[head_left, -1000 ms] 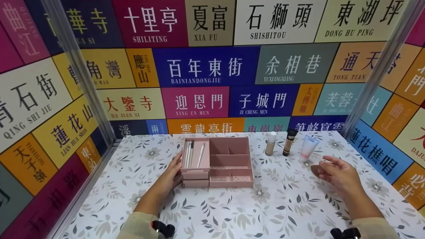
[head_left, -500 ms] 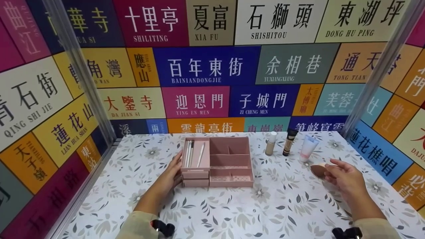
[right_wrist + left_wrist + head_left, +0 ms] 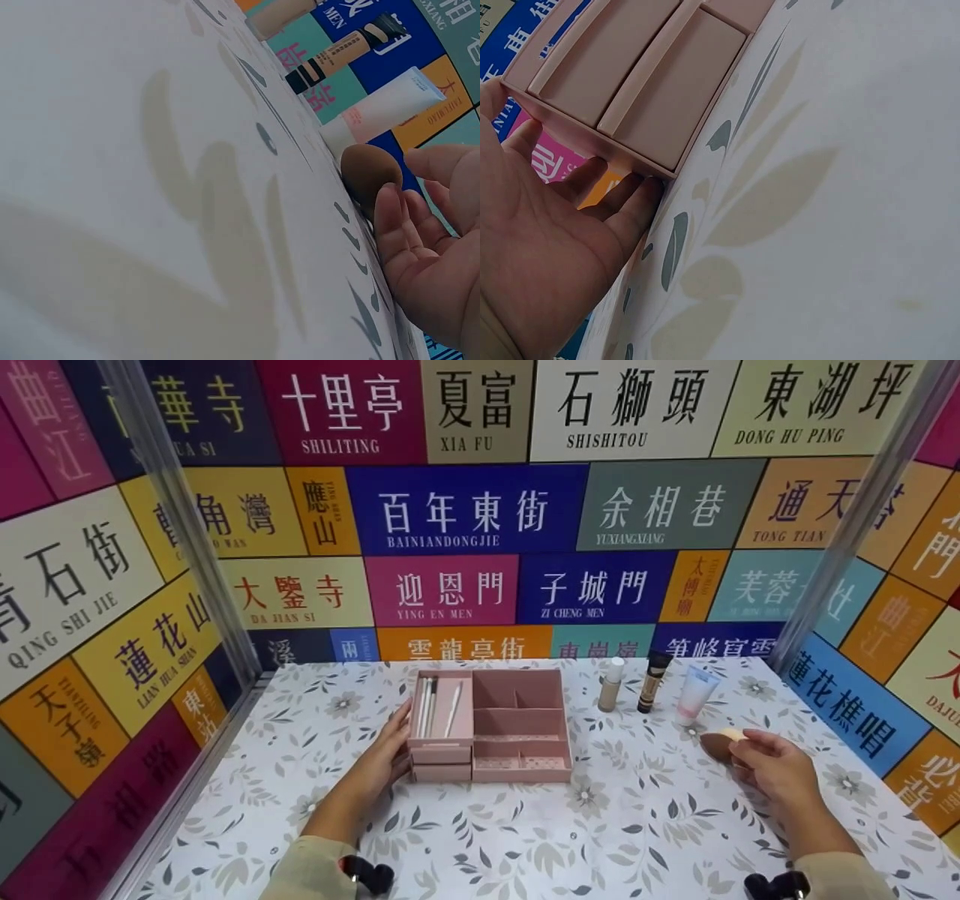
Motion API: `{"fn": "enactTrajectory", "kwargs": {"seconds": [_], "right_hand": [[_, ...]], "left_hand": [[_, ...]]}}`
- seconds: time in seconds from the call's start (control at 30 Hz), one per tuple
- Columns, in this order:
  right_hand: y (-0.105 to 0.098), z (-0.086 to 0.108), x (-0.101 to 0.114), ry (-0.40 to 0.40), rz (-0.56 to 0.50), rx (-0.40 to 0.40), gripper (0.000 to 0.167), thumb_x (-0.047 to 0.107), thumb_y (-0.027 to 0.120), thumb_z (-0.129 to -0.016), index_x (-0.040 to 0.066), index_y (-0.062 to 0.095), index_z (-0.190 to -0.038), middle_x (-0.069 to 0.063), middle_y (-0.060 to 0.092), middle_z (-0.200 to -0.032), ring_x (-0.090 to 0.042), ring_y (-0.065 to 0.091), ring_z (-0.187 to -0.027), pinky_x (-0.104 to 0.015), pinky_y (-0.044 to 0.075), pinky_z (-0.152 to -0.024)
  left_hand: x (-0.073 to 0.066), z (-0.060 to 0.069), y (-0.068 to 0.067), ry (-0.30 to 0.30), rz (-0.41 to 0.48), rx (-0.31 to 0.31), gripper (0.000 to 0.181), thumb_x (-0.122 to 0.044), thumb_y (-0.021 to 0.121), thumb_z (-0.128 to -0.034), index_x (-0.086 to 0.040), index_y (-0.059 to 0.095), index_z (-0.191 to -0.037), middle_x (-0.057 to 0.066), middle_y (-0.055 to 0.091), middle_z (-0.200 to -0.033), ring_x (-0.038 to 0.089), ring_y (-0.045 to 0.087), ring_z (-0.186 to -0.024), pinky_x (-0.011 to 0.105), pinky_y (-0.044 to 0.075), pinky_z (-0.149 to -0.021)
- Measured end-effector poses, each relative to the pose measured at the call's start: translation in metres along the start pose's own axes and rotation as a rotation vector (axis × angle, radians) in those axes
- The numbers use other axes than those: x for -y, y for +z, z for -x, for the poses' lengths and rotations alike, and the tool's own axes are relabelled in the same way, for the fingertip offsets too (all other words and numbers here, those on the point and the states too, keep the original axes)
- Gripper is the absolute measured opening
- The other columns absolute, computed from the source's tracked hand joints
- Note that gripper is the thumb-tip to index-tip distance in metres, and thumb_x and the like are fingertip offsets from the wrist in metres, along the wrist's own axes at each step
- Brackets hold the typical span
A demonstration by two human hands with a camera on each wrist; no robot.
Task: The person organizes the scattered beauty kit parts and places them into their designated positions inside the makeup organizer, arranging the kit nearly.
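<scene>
Along the left side of a pink organizer (image 3: 523,725) lies my left hand (image 3: 381,757), its fingertips touching the wall. The left wrist view shows that hand (image 3: 562,232) with fingers spread and slightly bent against the organizer's side (image 3: 581,137), beside two drawer fronts. At the right, my right hand (image 3: 784,772) pinches the pale end of a brown, egg-shaped sponge (image 3: 718,747) low over the table. In the right wrist view the thumb of the hand (image 3: 442,255) overlaps the brown sponge (image 3: 369,174); its pale end is hidden there.
Behind the sponge stand a white-capped bottle (image 3: 610,685), a black-and-tan tube (image 3: 651,684) and a pale blue-and-pink tube (image 3: 697,696). Several slim sticks (image 3: 428,709) lie in the organizer's top left tray. Walls with coloured sign panels surround the floral tabletop (image 3: 525,840).
My right hand has shifted slightly down and its fingers have closed on the sponge, which has turned to show more of its pale end. The left hand and organizer have hardly moved.
</scene>
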State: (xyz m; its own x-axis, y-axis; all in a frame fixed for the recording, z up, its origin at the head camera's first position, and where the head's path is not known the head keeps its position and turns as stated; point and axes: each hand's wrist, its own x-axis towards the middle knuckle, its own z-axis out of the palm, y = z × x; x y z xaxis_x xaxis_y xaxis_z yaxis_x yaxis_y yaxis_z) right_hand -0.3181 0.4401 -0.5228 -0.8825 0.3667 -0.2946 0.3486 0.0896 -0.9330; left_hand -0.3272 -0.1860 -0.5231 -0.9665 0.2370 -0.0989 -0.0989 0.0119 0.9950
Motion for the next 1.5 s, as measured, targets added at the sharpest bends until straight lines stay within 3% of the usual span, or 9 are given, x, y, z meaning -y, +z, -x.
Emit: {"fn": "enactTrajectory", "kwargs": {"seconds": [0.33,0.57,0.67,0.77,0.93,1.07,1.27,1.5], "right_hand": [[0.0008,-0.0014,-0.0023,-0.015,-0.005,0.009,0.066,0.031,0.086,-0.093,0.021,0.055,-0.151,0.016,0.065,-0.109,-0.01,0.07,-0.1,-0.027,0.064,-0.086],[0.0038,-0.0033,-0.0041,-0.028,0.094,0.001,0.074,0.031,0.087,-0.092,0.017,0.054,-0.156,0.016,0.064,-0.111,-0.005,0.069,-0.093,-0.025,0.064,-0.083],[0.0056,-0.0037,-0.0033,-0.025,0.12,-0.011,0.075,0.029,0.088,-0.091,0.016,0.054,-0.157,0.01,0.066,-0.119,-0.009,0.068,-0.101,-0.025,0.064,-0.083],[0.0066,-0.0032,-0.0025,-0.023,0.139,-0.009,0.077,0.028,0.089,-0.09,0.015,0.054,-0.157,-0.004,0.065,-0.136,-0.02,0.064,-0.122,-0.024,0.063,-0.083],[0.0057,-0.003,-0.003,-0.02,0.178,0.019,0.078,0.035,0.083,-0.096,0.013,0.048,-0.162,-0.018,0.046,-0.165,-0.035,0.048,-0.147,-0.019,0.061,-0.081],[0.005,-0.0059,-0.0043,-0.012,0.206,0.019,0.076,0.039,0.078,-0.099,0.013,0.046,-0.163,-0.02,0.041,-0.169,-0.035,0.048,-0.147,-0.017,0.058,-0.079],[0.0068,-0.0072,-0.0043,0.012,0.218,0.001,0.075,0.038,0.08,-0.098,0.017,0.047,-0.162,-0.016,0.043,-0.168,-0.03,0.052,-0.141,-0.02,0.059,-0.082],[0.008,-0.003,-0.0011,-0.006,0.254,0.004,0.08,0.03,0.084,-0.094,0.014,0.047,-0.162,-0.017,0.048,-0.161,-0.033,0.05,-0.143,-0.017,0.057,-0.078]], "left_hand": [[0.0,-0.0006,0.0004,-0.008,0.011,-0.009,0.057,-0.053,0.042,-0.1127,-0.054,0.022,-0.167,-0.002,0.018,-0.181,0.033,0.027,-0.165,0.055,0.025,-0.135],[-0.0009,-0.0002,0.0004,-0.023,0.011,-0.015,0.056,-0.054,0.043,-0.112,-0.057,0.024,-0.165,-0.003,0.018,-0.181,0.031,0.028,-0.165,0.054,0.025,-0.135],[-0.0015,0.0001,0.0004,-0.033,0.016,-0.018,0.055,-0.055,0.044,-0.1114,-0.06,0.026,-0.163,-0.005,0.018,-0.181,0.03,0.029,-0.165,0.053,0.025,-0.135],[-0.002,0.0009,0.0002,-0.034,0.015,-0.015,0.054,-0.056,0.045,-0.1108,-0.062,0.027,-0.161,-0.006,0.019,-0.181,0.028,0.03,-0.165,0.053,0.026,-0.135],[-0.0012,0.0022,-0.0002,-0.001,0.007,0.005,0.055,-0.054,0.044,-0.1121,-0.059,0.025,-0.163,-0.005,0.024,-0.179,0.028,0.033,-0.163,0.054,0.027,-0.134],[-0.0007,0.0024,-0.0002,-0.001,0.01,0.002,0.053,-0.054,0.044,-0.1121,-0.061,0.026,-0.162,-0.005,0.026,-0.178,0.027,0.035,-0.163,0.053,0.027,-0.134],[-0.0013,0.0019,0.0001,-0.013,0.011,0.0,0.051,-0.055,0.043,-0.1119,-0.063,0.028,-0.16,-0.007,0.026,-0.178,0.027,0.034,-0.163,0.053,0.026,-0.134],[-0.0025,0.0017,0.0005,-0.035,0.021,-0.013,0.051,-0.057,0.045,-0.1106,-0.064,0.03,-0.159,-0.005,0.027,-0.178,0.026,0.034,-0.163,0.052,0.026,-0.135]]}}
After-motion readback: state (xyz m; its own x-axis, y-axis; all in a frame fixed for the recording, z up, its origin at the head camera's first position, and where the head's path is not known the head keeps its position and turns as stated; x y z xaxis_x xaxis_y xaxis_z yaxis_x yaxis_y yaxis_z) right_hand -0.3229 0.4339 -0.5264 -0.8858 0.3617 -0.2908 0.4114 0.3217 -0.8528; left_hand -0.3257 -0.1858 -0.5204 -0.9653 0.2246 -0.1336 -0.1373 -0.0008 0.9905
